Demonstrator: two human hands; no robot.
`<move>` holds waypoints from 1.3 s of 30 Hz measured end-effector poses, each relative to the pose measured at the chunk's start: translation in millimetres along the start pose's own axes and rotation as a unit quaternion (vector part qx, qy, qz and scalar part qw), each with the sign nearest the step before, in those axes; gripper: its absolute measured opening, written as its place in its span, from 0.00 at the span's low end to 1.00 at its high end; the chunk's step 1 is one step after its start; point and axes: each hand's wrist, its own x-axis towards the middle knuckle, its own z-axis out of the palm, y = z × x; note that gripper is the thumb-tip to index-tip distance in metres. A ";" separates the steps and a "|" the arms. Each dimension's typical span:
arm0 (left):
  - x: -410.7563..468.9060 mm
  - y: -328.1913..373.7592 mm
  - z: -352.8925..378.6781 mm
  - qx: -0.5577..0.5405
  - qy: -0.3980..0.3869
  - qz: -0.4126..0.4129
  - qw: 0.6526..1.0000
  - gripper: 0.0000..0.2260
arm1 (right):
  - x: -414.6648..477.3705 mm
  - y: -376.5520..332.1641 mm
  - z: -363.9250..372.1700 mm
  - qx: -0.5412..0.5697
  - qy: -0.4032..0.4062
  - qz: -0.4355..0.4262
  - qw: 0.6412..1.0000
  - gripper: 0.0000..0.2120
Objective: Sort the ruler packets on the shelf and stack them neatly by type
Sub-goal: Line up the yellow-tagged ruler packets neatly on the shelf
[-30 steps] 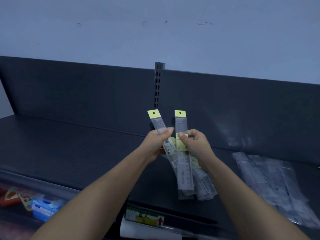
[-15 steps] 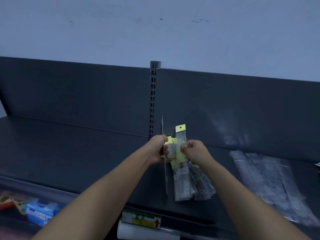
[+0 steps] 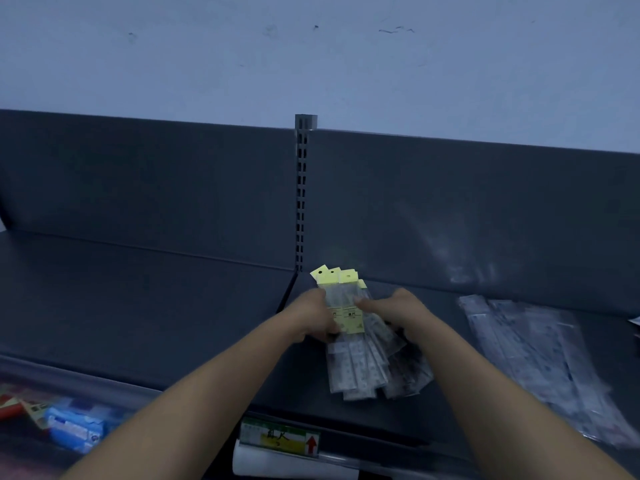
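A bundle of clear ruler packets with yellow header tabs (image 3: 349, 344) lies low over the dark shelf (image 3: 156, 306), tabs pointing to the back panel and lower ends fanned out. My left hand (image 3: 313, 318) grips the bundle's left edge. My right hand (image 3: 398, 313) holds its right side, thumb pressed on the top packet. A second pile of longer clear ruler packets (image 3: 540, 358) lies flat on the shelf to the right, apart from both hands.
The shelf's back panel (image 3: 450, 209) rises behind, split by a slotted upright (image 3: 301, 195). A price label (image 3: 280, 439) hangs on the front rail. Blue and red packaged goods (image 3: 72, 424) sit on the lower level at left.
The packets were held upright and spread between both hands. Now they are gathered into one bundle and brought down flat toward the shelf.
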 end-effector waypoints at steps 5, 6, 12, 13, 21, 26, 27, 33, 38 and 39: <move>-7.2 -0.4 4.0 -0.033 -0.006 0.031 0.999 0.15 | -10.5 -12.5 8.9 -0.004 -0.069 -0.004 0.998 0.17; -9.3 -0.6 3.3 -0.032 -0.004 0.028 0.999 0.15 | -12.0 -14.2 11.7 -0.014 -0.073 -0.004 0.997 0.15; -20.8 -1.7 -0.6 -0.046 0.003 0.012 0.999 0.26 | -13.6 -25.2 21.3 -0.092 -0.061 -0.015 0.994 0.09; -21.5 -2.4 -0.8 -0.053 0.008 0.011 0.998 0.31 | -13.4 -27.2 21.5 -0.086 -0.066 -0.013 0.994 0.09; -35.4 -5.6 -2.1 -0.130 0.010 0.033 0.991 0.31 | -11.6 -30.3 27.3 -0.055 -0.098 -0.006 0.994 0.12; -36.7 -8.7 -4.7 -0.138 0.026 0.056 0.989 0.31 | -14.5 -26.8 27.3 0.045 -0.139 -0.007 0.989 0.11; -36.4 -10.5 -5.5 -0.131 0.029 0.065 0.989 0.32 | -14.9 -26.8 27.9 0.053 -0.132 -0.020 0.990 0.11; -13.9 -11.2 -18.3 0.048 0.237 0.187 0.952 0.54 | -22.1 -54.4 16.0 -0.164 0.035 -0.194 0.967 0.09; -13.5 -8.5 -35.9 0.443 0.322 0.256 0.797 0.47 | -27.6 -50.6 20.4 -0.344 0.037 -0.296 0.890 0.17; -11.9 -11.5 -37.9 0.500 0.286 0.252 0.777 0.43 | -25.1 -43.8 24.1 -0.352 0.007 -0.293 0.889 0.20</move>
